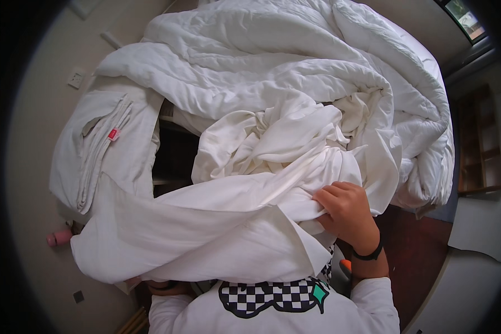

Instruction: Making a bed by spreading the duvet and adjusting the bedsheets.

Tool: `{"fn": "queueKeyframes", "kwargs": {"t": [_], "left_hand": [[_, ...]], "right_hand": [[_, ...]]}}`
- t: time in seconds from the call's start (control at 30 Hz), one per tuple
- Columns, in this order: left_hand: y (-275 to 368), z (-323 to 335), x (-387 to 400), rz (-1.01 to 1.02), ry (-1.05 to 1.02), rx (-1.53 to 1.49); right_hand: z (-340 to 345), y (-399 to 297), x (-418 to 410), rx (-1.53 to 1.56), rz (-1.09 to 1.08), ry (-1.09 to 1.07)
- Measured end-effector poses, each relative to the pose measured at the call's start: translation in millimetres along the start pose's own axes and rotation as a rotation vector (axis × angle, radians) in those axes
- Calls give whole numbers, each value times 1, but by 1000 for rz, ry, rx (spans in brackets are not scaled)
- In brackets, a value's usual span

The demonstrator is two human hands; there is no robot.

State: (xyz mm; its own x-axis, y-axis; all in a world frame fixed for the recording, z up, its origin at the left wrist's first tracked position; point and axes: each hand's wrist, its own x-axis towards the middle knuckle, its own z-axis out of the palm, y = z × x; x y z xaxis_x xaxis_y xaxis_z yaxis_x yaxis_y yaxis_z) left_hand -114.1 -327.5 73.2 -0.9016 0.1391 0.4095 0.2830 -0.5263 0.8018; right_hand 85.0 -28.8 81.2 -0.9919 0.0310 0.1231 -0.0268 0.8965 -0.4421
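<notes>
In front of my chest a white fabric sheet (183, 234) spreads sideways in loose folds. My right hand (344, 211) grips its bunched part on the right, fingers curled over the cloth and a black band on the wrist. Cloth covers my left hand; just a piece of that forearm (173, 289) shows below it. Beyond the sheet, a crumpled heap of cream-white fabric (275, 137) runs up to a thick white quilt (250, 62).
Folded white bedding (106, 163) with a red tag (113, 134) lies at the left. Beside it is a dark gap (173, 156). A pink bottle-like object (59, 238) is near the left wall. Wooden shelving (480, 142) stands at the right, above dark red flooring (417, 250).
</notes>
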Motion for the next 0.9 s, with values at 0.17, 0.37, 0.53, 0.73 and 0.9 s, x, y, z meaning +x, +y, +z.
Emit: {"fn": "queueKeyframes", "kwargs": {"t": [0.17,0.37,0.53,0.73,0.9], "left_hand": [[15,1,-11,71,-39,30],[37,9,-24,170,-131,88],[54,22,-32,201,-240,164],[53,38,-35,30,-452,291],[26,56,-35,-459,-963,240]], "right_hand": [[46,-24,-2,214,-245,-11],[94,-20,47,238,-167,316],[80,36,96,144,-93,545],[29,106,105,290,210,572],[11,119,67,743,403,557]]}}
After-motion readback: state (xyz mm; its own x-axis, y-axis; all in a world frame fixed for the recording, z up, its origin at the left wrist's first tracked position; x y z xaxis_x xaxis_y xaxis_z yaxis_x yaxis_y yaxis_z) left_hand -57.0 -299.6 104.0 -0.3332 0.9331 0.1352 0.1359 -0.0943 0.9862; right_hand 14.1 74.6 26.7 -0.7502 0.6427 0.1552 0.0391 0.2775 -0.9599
